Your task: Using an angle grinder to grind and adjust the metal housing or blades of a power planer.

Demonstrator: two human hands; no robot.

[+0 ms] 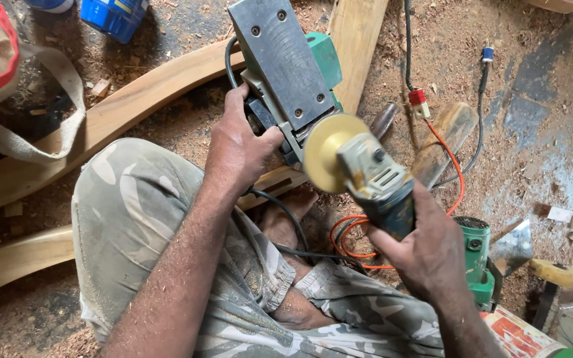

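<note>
Left hand (237,149) clamped on upturned electric planer (286,66), held above lap, centre. Right hand (426,255) wrapped around angle grinder (373,179), disc at planer's near end. Best: brace planer firm, light disc contact, keep orange cable (445,166) clear.
</note>
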